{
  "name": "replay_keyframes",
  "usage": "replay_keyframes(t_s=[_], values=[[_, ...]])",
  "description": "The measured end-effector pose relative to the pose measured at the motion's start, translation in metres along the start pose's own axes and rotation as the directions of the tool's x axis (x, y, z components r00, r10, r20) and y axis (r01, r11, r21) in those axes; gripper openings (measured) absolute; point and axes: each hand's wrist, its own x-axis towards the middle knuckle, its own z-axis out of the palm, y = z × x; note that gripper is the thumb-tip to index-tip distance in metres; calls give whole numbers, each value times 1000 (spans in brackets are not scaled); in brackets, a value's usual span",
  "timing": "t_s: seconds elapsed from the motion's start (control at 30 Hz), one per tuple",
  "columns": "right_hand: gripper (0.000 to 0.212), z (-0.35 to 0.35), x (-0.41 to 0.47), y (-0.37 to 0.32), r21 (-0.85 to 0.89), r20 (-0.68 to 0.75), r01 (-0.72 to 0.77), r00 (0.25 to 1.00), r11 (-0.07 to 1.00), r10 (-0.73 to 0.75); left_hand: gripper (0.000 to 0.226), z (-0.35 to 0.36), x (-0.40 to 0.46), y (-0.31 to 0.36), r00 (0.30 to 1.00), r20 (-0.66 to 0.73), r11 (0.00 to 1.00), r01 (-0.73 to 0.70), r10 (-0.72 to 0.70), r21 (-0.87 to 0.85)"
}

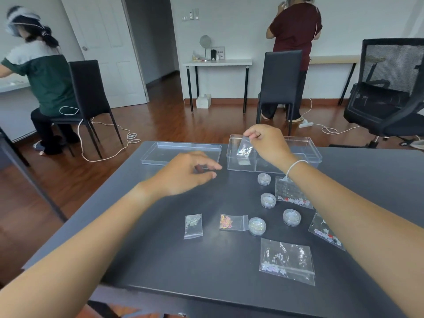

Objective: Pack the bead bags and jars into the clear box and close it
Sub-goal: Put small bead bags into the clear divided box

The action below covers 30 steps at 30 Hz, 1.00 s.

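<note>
The clear box (305, 145) stands open at the table's far edge, its clear lid (160, 154) lying flat to its left. My right hand (267, 143) pinches a small bag of shiny beads (245, 148) by its top and dangles it over the box's left part. My left hand (188, 173) hovers above the table near the lid, fingers loosely curled, holding nothing. On the table lie several bead bags, among them a grey one (193, 226), a pink one (232, 222) and a large one (286, 260). Several small round jars (257, 226) stand between them.
The dark table (160, 260) ends close behind the box. Beyond it are black chairs (281, 83), an office chair (387, 92), cables on the wood floor, a seated person at left and a standing person at the back.
</note>
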Motion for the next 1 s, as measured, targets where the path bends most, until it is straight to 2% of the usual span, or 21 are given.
replay_keyframes(t_s=[0.2, 0.3, 0.4, 0.5, 0.57, 0.63, 0.87, 1.0], values=[[27, -11, -26, -13, -67, 38, 115, 993, 991, -112, 24, -4, -43, -1, 974, 203, 995, 91, -99, 45], [23, -17, -58, -27, 18, 222, 106, 969, 994, -108, 31, -6, -59, -2, 959, 260, 993, 99, -114, 68], [11, -23, -98, -37, 6, 513, 130, 851, 991, -114, 35, -3, -70, -1, 955, 280, 992, 74, -99, 97], [13, -24, -125, -41, -48, 663, 218, 737, 975, -132, 35, 1, -78, 2, 958, 278, 989, 22, -63, 146], [20, -24, -134, -41, -94, 685, 271, 716, 958, -135, 34, 2, -80, 3, 964, 262, 984, -1, -46, 177], [24, -24, -139, -41, -133, 674, 313, 724, 940, -146, 30, 3, -81, 3, 968, 247, 984, -9, -36, 179], [17, -20, -145, -46, -202, 581, 443, 772, 873, -258, 4, 4, -83, 6, 974, 226, 980, -68, 24, 188], [20, -14, -149, -46, -285, 539, 528, 778, 800, -322, 2, 5, -82, 6, 973, 227, 978, -92, 48, 186]])
